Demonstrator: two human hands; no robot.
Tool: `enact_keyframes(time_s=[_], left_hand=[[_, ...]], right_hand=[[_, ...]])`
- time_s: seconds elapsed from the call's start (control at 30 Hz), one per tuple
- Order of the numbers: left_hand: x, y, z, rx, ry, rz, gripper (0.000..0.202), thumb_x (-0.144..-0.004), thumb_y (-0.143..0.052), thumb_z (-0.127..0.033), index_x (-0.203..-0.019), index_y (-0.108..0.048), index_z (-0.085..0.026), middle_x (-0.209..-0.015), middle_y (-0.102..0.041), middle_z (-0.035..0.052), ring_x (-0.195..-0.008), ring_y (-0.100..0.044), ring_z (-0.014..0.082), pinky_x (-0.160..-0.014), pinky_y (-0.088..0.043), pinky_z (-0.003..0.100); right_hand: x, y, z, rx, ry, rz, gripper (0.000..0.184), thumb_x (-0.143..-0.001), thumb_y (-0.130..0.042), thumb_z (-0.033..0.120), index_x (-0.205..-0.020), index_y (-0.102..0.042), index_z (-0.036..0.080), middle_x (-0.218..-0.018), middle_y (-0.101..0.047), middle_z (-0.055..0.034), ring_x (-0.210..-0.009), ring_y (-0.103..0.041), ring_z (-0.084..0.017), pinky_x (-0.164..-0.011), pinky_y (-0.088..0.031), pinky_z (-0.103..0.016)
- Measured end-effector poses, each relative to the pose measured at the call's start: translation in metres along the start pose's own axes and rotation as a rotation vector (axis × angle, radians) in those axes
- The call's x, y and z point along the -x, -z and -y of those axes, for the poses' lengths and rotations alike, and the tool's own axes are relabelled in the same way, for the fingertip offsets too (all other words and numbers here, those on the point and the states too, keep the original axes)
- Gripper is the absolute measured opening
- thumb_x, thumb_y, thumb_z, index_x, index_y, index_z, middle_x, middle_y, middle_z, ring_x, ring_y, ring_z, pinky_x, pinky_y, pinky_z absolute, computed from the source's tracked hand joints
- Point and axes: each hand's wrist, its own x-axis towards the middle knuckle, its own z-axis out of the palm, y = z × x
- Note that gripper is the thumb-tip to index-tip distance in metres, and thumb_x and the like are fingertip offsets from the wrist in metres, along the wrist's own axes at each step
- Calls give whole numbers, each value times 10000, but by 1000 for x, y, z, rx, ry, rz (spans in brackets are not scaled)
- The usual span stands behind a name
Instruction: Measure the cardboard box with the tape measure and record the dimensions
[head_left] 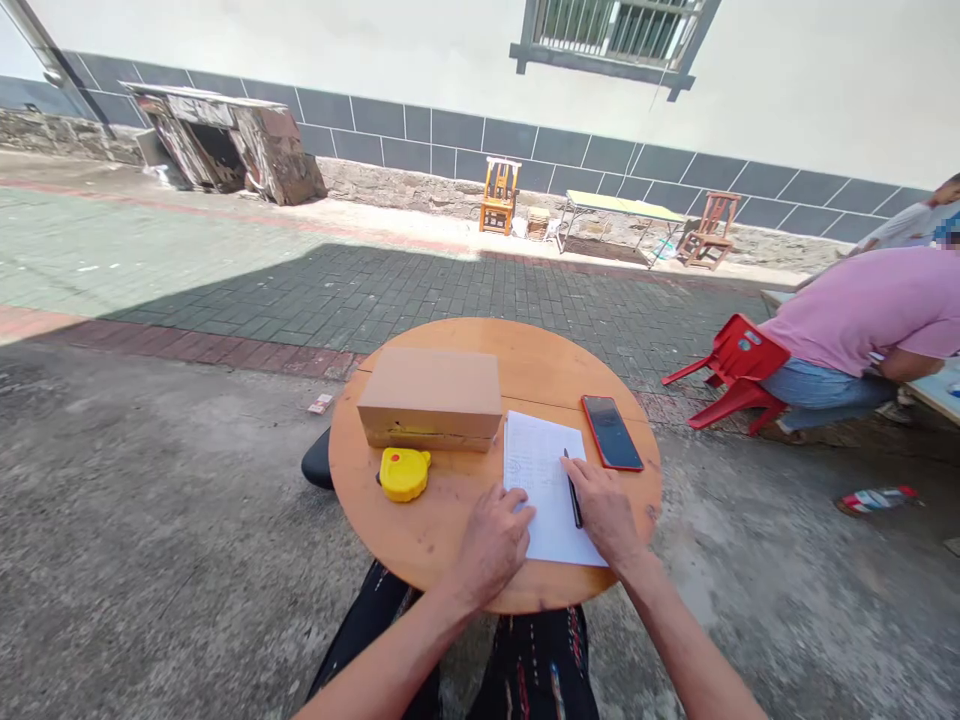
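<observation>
You are sitting at a round worktop (pixel 435 545), with white paper (pixel 551 540) lying in front of you toward its near right side and showing faint lines of writing on its upper part. Your left hand (pixel 491 535) is resting at the paper's left edge, its fingers curling loosely and apparently pinching nothing. Your right hand (pixel 604 505) is lying over the right edge, its fingers bending close together at a black pen (pixel 576 508); whether they are pinching it or merely resting against it, you are not showing clearly. The pen is lying lengthwise on the paper. In this inspector's judgement, you are steadying the paper and handling the pen; any next stroke would be calling for a firm writing grip, with the left hand bracing the edge. A phone (pixel 613 432) is lying to the paper's right, while a cardboard box (pixel 431 385) and a yellow case (pixel 405 475) are standing to its left.
</observation>
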Motion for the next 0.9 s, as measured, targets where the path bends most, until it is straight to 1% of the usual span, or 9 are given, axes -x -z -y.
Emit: enact_keyframes(time_s=[0.13,0.27,0.37,0.47,0.57,0.67,0.8,0.83,0.9], left_hand=[[0,0,1,17,-4,-11,216,-811,-545,-44,-892,-657,-209,-1112,-643,27,-947,-511,232,-877,-484,372],[1,0,1,38,0,-35,228,-787,-533,-19,-852,-659,-199,-1075,-660,37,-944,-522,231,-876,-486,372],[2,-1,2,57,0,-56,229,-776,-524,-10,-824,-656,-191,-1057,-670,43,-947,-531,230,-875,-486,368],[4,-1,3,78,-9,-79,230,-780,-511,-11,-814,-654,-188,-1015,-678,49,-929,-539,228,-858,-489,364],[4,-1,3,94,-15,-114,244,-785,-490,-11,-822,-658,-184,-957,-682,57,-890,-546,227,-826,-493,365],[5,2,-1,108,-23,-163,265,-792,-473,-14,-857,-670,-179,-942,-684,61,-870,-554,222,-813,-499,360],[20,20,-6,124,-24,-242,297,-819,-470,-24,-952,-679,-186,-1012,-681,62,-941,-571,206,-852,-504,334],[26,28,-3,122,-10,-283,298,-837,-467,-36,-980,-678,-191,-1036,-675,67,-966,-573,206,-867,-501,335],[40,45,10,79,59,-418,296,-878,-460,-76,-1046,-668,-202,-1076,-654,84,-1007,-574,215,-914,-485,365]], right_hand=[[1,0,-6,39,4,24,525,-826,-411,-56,-1189,-679,212,-1236,-689,-134,-1119,-633,-293,-883,-468,-419],[21,-6,-4,54,-89,-27,562,-793,-387,-62,-1206,-672,189,-1256,-678,-143,-1082,-652,-284,-858,-486,-412],[43,-10,3,-42,-149,-175,473,-827,-378,-7,-1149,-685,153,-1222,-679,-161,-1083,-646,-276,-866,-502,-417],[64,-10,14,-205,-206,-337,366,-899,-383,83,-1103,-678,157,-1200,-666,-157,-1111,-622,-266,-911,-500,-442],[78,-6,27,-289,-247,-382,318,-922,-400,124,-1081,-670,177,-1215,-649,-140,-1126,-605,-263,-944,-489,-476],[83,-1,38,-333,-256,-392,289,-930,-416,146,-1056,-673,186,-1213,-650,-136,-1134,-602,-273,-963,-477,-503],[84,5,53,-400,-244,-396,251,-939,-444,174,-1035,-674,199,-1233,-646,-138,-1144,-605,-283,-977,-469,-524],[85,6,56,-423,-243,-405,243,-939,-450,180,-1034,-673,198,-1235,-644,-143,-1146,-604,-288,-979,-467,-534],[86,6,64,-476,-249,-415,233,-940,-460,188,-1038,-672,198,-1236,-640,-151,-1153,-601,-295,-980,-466,-552]])
